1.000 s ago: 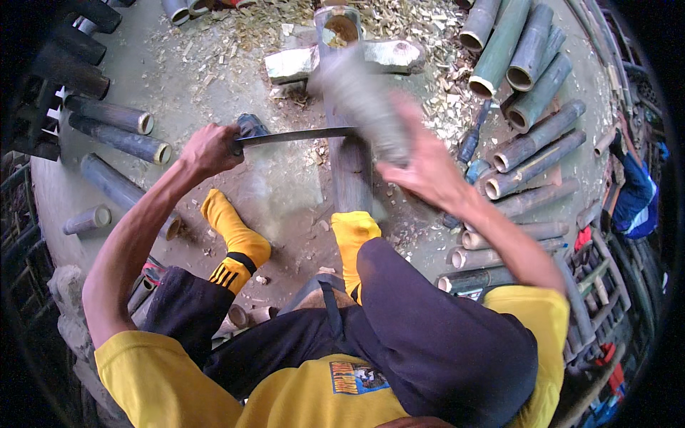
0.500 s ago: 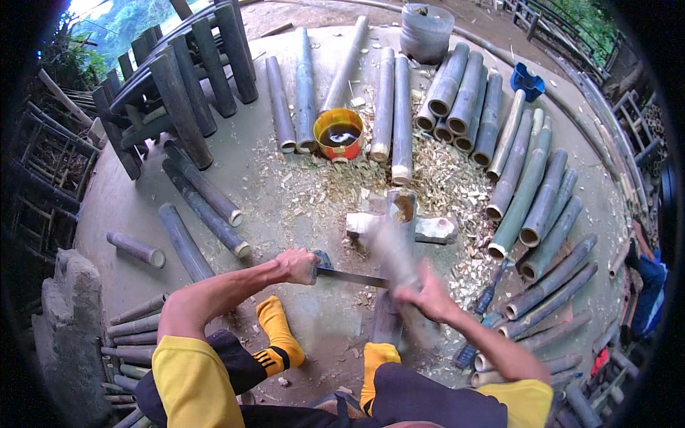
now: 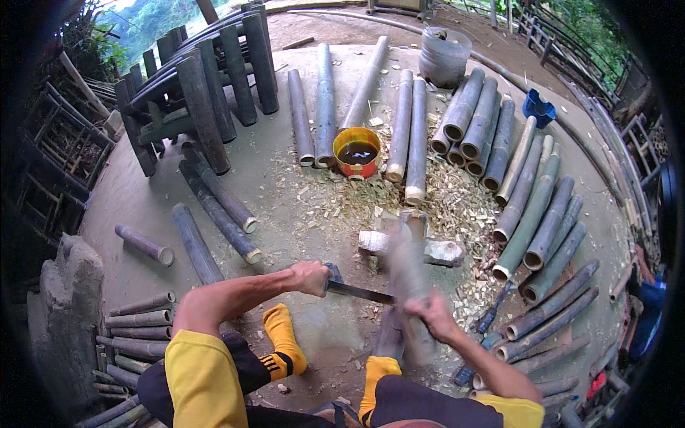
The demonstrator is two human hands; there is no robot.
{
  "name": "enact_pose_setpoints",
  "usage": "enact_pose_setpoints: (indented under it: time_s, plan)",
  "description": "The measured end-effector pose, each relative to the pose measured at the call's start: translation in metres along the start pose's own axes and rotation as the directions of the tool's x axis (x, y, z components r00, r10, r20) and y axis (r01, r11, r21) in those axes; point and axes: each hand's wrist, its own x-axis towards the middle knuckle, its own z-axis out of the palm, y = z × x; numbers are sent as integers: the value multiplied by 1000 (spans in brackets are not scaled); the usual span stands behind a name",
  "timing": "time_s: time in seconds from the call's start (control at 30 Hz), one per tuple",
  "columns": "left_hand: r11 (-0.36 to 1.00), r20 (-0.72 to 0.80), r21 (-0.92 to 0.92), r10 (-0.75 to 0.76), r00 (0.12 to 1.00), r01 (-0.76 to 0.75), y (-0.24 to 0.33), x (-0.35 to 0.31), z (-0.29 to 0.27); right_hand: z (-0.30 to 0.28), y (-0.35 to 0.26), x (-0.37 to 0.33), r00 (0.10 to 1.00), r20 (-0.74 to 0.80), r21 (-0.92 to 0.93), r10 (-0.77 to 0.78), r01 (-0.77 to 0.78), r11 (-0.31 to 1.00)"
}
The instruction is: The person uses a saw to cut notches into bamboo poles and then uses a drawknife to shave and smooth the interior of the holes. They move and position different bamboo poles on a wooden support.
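My left hand is closed round the blue-grey grip of a long-bladed knife. Its straight dark blade points right and reaches over a bamboo pole. My right hand is closed on a pale club-like piece, so smeared by motion that its exact kind is unclear. That piece hides the knife's tip and much of the pole. The pole's far end, with a hollow cut in it, lies on a pale wooden block. Its near part lies by my right foot.
A yellow-and-red pot of dark liquid stands beyond the block, among wood chips. Bamboo tubes lie in rows on the right, with more tubes at left. Dark bamboo frames stand far left. Dark-handled tools lie right.
The whole view has shifted, so the scene sits lower and slightly to the right. Both hands keep their holds, and the piece in my right hand is still blurred.
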Motion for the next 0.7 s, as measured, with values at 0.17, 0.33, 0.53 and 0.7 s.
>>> enact_pose_setpoints:
  time_s: [0.17, 0.33, 0.53, 0.7]
  plan:
    - [1000, 53, -18, -25, 998, 26, -10, 1, 17, -15, -35, -24, 881, 330, 399, 339, -456, 796]
    - [1000, 16, -30, -9, 1000, 9, -12, -4, 19, -30, -94, -20, 983, -142, 575, -114, 176, 799]
    - [999, -8, -36, 28, 1000, -29, -7, -4, 14, 9, 1, -10, 979, 115, -137, 171, -155, 978]
    - [997, 37, -74, -9, 999, 11, -17, -6, 26, 18, -10, -56, 962, 24, 189, 273, -273, 943]
